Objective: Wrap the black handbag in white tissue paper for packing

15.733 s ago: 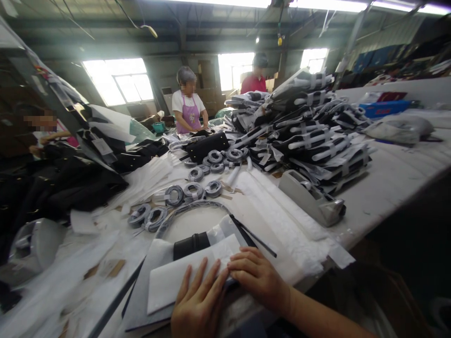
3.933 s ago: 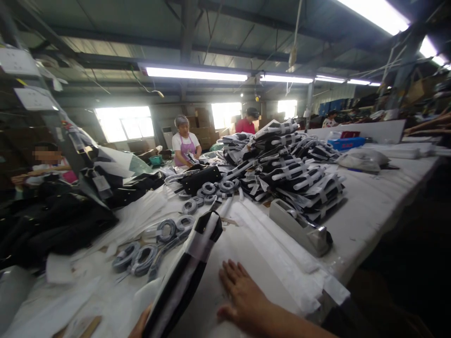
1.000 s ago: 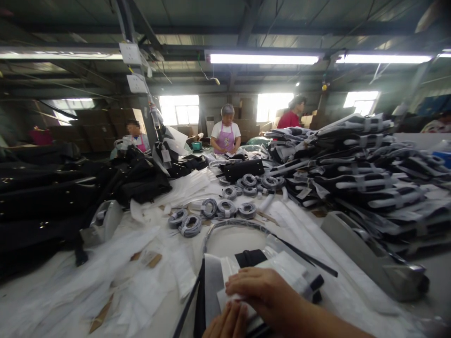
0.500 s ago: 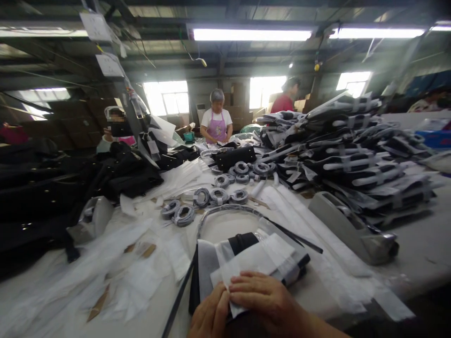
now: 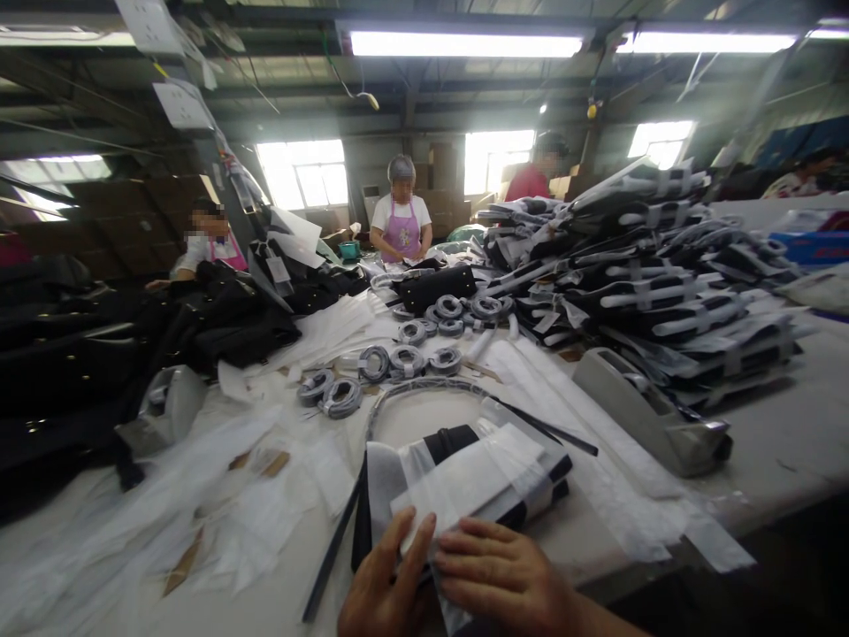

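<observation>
Close in front of me lies a black folded bag [image 5: 455,440], partly covered by white wrapping sheet [image 5: 474,473] and clear plastic. My left hand [image 5: 386,575] rests at the near left edge of the sheet, fingers stretched and a little apart. Flat beside it, my right hand [image 5: 497,571] lies on the near side of the wrapping with its fingers extended. A wrapped strap [image 5: 438,384] arches behind the bag, its black end running down the left side. What lies under my palms is hidden.
A grey tape dispenser [image 5: 646,411] stands right, another dispenser [image 5: 163,411] left. Coiled grey straps [image 5: 340,398] lie beyond the bag. Wrapped black pieces [image 5: 663,283] are piled at the right, black bags [image 5: 86,363] at the left. A co-worker [image 5: 401,221] stands across the table.
My left fingers have spread and lifted apart from their bent hold on the sheet's edge. My right hand has shifted slightly down. The view has moved a little.
</observation>
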Available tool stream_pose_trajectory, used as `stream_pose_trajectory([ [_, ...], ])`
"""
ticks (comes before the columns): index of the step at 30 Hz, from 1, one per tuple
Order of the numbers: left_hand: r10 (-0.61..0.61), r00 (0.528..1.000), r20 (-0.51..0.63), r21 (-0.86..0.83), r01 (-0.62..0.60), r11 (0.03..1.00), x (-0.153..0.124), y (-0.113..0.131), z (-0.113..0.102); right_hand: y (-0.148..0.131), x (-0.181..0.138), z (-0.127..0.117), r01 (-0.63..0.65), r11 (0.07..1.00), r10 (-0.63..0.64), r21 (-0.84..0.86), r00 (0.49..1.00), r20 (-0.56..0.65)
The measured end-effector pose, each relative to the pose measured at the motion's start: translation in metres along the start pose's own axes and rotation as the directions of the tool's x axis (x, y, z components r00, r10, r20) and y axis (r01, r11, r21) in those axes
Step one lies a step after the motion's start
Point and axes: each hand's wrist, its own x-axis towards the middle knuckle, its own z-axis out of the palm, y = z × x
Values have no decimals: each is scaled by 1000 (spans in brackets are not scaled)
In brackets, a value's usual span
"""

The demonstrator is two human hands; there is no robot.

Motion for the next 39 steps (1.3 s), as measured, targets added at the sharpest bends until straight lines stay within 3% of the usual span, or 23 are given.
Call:
stream_pose_trajectory([
  [6,97,995,17,-36,-97,995,8,1,-5,-4,-4,-8,12,999,-8,-40,996,86],
  [9,67,998,5,-47,-66,997,11,2,-7,-6,3,-26,-45,991,24,125,987,160],
  [12,57,998,-26,-48,-58,997,14,4,-9,-9,14,-38,-228,929,224,291,974,47],
  [15,37,999,-24,-52,-38,998,15,6,-10,-8,24,-32,-388,905,405,175,912,-71],
  [19,7,1000,-5,-63,-7,998,14,8,-8,2,31,-16,-289,953,292,-90,956,22],
  [23,-20,999,31,-99,23,995,14,8,-9,13,35,-14,-142,970,167,-198,979,116],
  [27,-44,990,136,-153,65,986,22,9,-19,21,40,-13,-12,957,63,-290,984,169],
  [31,-136,985,103,-164,152,975,29,12,-21,23,41,-7,-20,952,75,-307,982,171],
  [34,-139,989,40,-149,144,978,30,15,-17,24,37,-6,-38,955,84,-296,986,143],
  [39,-119,992,44,-129,124,984,31,16,-16,31,29,-12,-153,982,171,-110,968,183],
])
